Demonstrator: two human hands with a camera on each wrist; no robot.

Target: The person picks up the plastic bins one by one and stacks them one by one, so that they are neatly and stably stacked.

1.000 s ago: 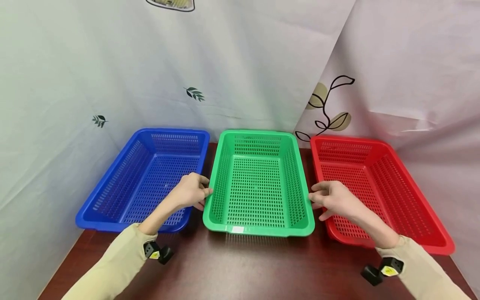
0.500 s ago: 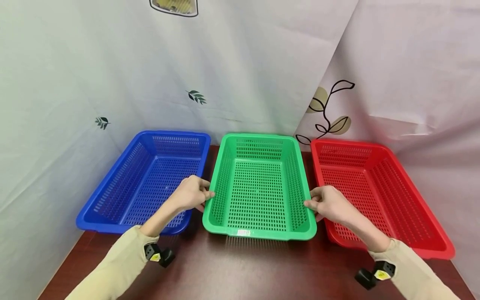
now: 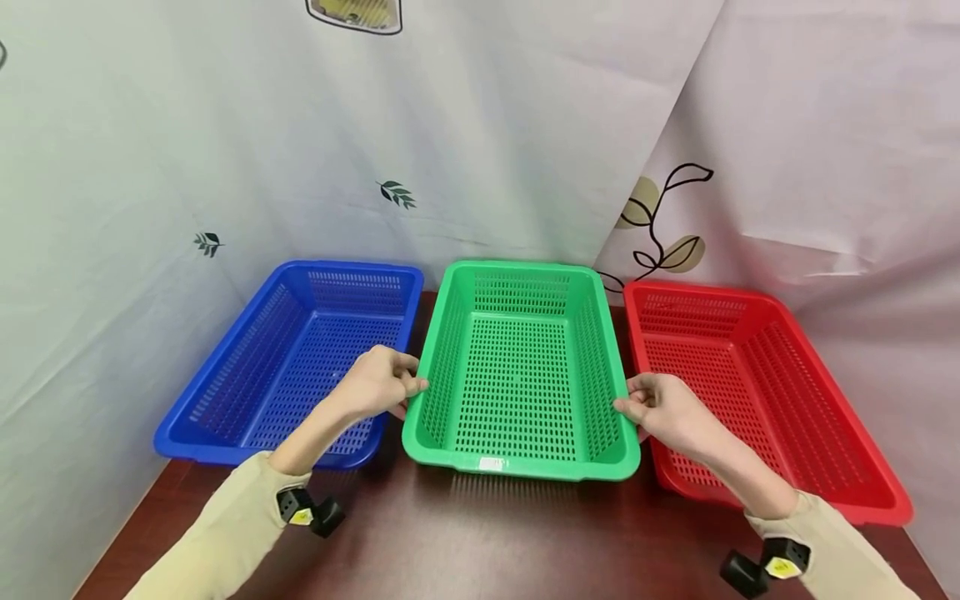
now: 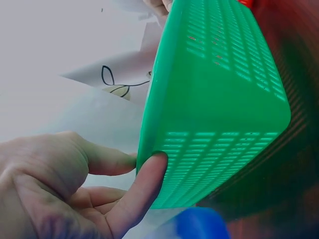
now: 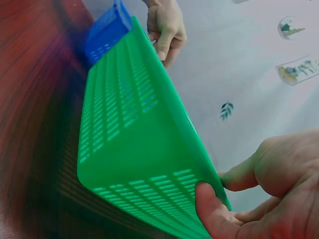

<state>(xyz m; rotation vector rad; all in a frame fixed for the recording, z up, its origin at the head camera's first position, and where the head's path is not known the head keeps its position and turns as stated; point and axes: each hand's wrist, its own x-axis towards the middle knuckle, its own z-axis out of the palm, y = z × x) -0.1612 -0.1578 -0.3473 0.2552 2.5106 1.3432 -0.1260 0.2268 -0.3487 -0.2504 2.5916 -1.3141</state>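
Note:
A green rectangular basket [image 3: 517, 383] with slotted walls stands in the middle of the head view, its inside bare. My left hand [image 3: 378, 382] pinches its left rim, the thumb at the rim's edge and a finger under it against the outer wall [image 4: 199, 99]. On the opposite side, my right hand [image 3: 670, 408] pinches the right rim in the same way. In the right wrist view a fingertip [image 5: 207, 194] presses the slotted side below the rim. A white sticker [image 3: 492, 464] marks the front rim.
To the left stands a blue basket [image 3: 288, 454], partly behind my left hand. A red basket [image 3: 832, 392] stands on the right, behind my right hand and forearm. All are on a dark red-brown table [image 3: 480, 542], with a pale printed cloth [image 3: 487, 125] hanging behind.
My right hand has closed from loose fingers beside the rim to a pinch on it. The green basket looks slightly larger and higher in the head view than half a second ago.

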